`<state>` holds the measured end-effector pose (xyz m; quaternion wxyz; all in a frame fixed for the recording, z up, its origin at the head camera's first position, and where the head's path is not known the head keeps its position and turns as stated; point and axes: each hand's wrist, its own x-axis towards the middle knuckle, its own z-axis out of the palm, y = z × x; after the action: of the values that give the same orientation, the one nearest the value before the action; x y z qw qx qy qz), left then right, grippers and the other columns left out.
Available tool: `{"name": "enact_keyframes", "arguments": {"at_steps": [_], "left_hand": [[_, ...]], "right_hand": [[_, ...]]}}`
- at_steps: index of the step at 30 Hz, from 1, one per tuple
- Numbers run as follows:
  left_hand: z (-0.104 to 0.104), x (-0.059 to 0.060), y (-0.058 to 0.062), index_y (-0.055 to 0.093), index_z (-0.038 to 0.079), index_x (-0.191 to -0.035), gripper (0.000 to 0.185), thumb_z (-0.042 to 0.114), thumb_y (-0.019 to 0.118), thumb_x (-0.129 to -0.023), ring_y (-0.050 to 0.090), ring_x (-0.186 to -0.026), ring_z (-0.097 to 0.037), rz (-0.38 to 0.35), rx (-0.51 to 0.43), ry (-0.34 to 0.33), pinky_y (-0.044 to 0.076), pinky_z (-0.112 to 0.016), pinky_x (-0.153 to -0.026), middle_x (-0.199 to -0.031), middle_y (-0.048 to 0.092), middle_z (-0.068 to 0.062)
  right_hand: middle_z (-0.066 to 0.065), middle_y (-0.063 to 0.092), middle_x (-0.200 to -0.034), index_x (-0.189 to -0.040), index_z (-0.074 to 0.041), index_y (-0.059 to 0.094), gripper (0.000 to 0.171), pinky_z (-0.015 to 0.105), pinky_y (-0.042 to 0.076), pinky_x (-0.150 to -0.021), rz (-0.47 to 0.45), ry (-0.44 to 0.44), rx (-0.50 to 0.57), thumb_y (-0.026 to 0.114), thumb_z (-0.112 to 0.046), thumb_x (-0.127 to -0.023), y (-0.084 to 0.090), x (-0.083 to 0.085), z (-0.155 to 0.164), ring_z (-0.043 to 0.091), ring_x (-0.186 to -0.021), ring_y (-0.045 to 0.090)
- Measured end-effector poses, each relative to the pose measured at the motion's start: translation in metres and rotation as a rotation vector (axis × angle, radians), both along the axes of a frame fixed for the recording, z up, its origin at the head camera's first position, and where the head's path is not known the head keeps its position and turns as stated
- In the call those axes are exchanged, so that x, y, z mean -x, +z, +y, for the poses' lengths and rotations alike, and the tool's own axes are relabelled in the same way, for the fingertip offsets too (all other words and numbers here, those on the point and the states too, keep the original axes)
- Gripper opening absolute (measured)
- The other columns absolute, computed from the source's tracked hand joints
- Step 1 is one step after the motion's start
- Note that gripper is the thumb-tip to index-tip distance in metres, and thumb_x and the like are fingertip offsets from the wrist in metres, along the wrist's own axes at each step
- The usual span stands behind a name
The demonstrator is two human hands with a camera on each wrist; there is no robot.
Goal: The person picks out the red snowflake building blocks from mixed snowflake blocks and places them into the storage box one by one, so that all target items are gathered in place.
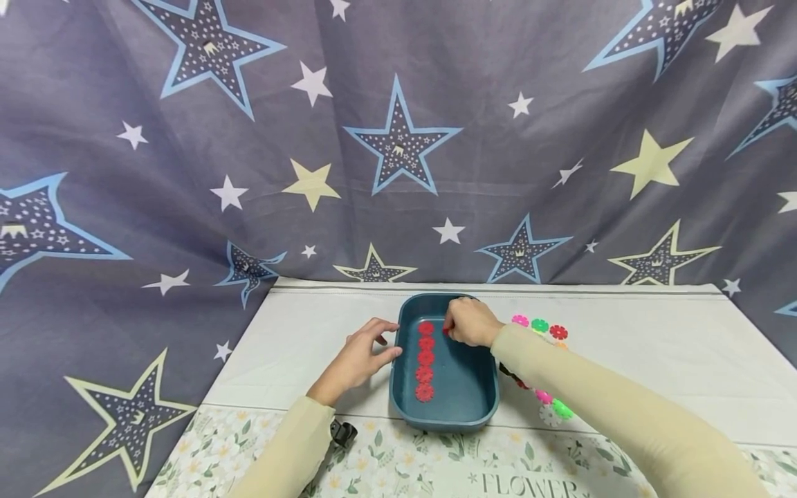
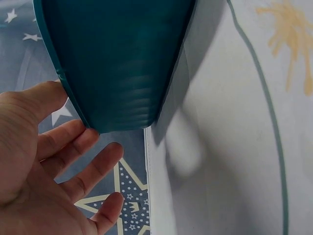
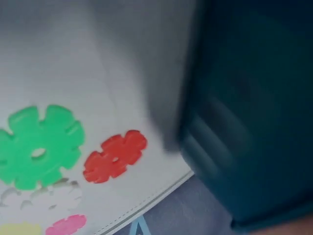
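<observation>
A dark teal tray (image 1: 445,423) stands on the table, with a column of red snowflake discs (image 1: 425,357) laid along its left half. My left hand (image 1: 358,356) is at the tray's left rim, thumb and fingers spread; in the left wrist view its thumb and fingertips touch the rim. Reaching in over the right rim, my right hand (image 1: 471,323) pinches a red snowflake disc (image 1: 445,332) near the far end, mostly covered by the fingers. In the right wrist view the tray wall (image 3: 254,122) fills the right side, and that hand is almost wholly out of frame.
Right of the tray lie loose snowflake discs, among them a pink one (image 1: 519,320), a green one (image 1: 539,325), a red one (image 1: 558,333) and a white one (image 1: 550,415). My right sleeve (image 1: 598,394) hides part of that group. A star-patterned curtain (image 1: 398,228) hangs behind the table.
</observation>
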<state>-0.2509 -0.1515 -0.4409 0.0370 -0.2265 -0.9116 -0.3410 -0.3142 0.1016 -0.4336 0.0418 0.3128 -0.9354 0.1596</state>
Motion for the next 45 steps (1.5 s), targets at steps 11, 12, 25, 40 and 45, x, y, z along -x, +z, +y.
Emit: {"name": "enact_keyframes", "arguments": {"at_steps": [11, 12, 25, 40, 45], "left_hand": [[0.000, 0.001, -0.005, 0.058, 0.010, -0.127, 0.042, 0.025, 0.068, -0.089, 0.059, -0.097, -0.017, 0.015, 0.001, -0.008, 0.032, -0.054, -0.091, -0.121, 0.055, 0.002], [0.000, 0.001, -0.005, 0.058, 0.010, -0.127, 0.042, 0.025, 0.068, -0.089, 0.059, -0.097, -0.017, 0.017, 0.000, -0.008, 0.032, -0.054, -0.091, -0.122, 0.055, 0.002], [-0.002, 0.000, -0.004, 0.058, 0.008, -0.127, 0.042, 0.024, 0.068, -0.089, 0.059, -0.097, -0.019, 0.011, -0.006, 0.007, 0.031, -0.056, -0.092, -0.123, 0.055, 0.000], [-0.001, -0.002, -0.008, 0.059, 0.009, -0.126, 0.041, 0.025, 0.068, -0.089, 0.060, -0.096, -0.019, 0.037, -0.014, -0.011, 0.034, -0.056, -0.090, -0.121, 0.056, 0.000], [-0.001, -0.001, -0.006, 0.058, 0.008, -0.126, 0.041, 0.023, 0.068, -0.089, 0.060, -0.096, -0.018, 0.034, -0.011, -0.007, 0.033, -0.057, -0.091, -0.121, 0.056, 0.000]], "right_hand": [[0.006, 0.066, -0.095, -0.091, -0.005, 0.075, 0.012, 0.041, 0.052, -0.075, 0.031, 0.005, 0.325, 0.074, -0.004, -0.079, 0.041, -0.018, 0.053, 0.024, -0.090, 0.062], [0.006, 0.066, -0.095, -0.092, -0.005, 0.075, 0.013, 0.042, 0.053, -0.074, 0.023, -0.011, 0.327, 0.074, -0.004, -0.079, 0.043, -0.021, 0.062, 0.025, -0.090, 0.063], [0.008, 0.067, -0.089, -0.089, -0.002, 0.073, 0.014, 0.045, 0.049, -0.074, -0.089, -0.172, 0.169, 0.074, 0.000, -0.075, 0.004, -0.050, 0.166, 0.032, -0.086, 0.063], [-0.005, 0.061, -0.086, -0.088, -0.012, 0.074, 0.018, 0.039, 0.048, -0.070, -0.070, -0.171, 0.148, 0.081, -0.008, -0.072, -0.027, -0.083, 0.197, 0.018, -0.078, 0.059], [-0.006, 0.060, -0.079, -0.083, -0.012, 0.073, 0.014, 0.035, 0.045, -0.063, -0.020, -0.259, 0.161, 0.082, -0.012, -0.072, -0.031, -0.082, 0.191, 0.012, -0.069, 0.053]]}}
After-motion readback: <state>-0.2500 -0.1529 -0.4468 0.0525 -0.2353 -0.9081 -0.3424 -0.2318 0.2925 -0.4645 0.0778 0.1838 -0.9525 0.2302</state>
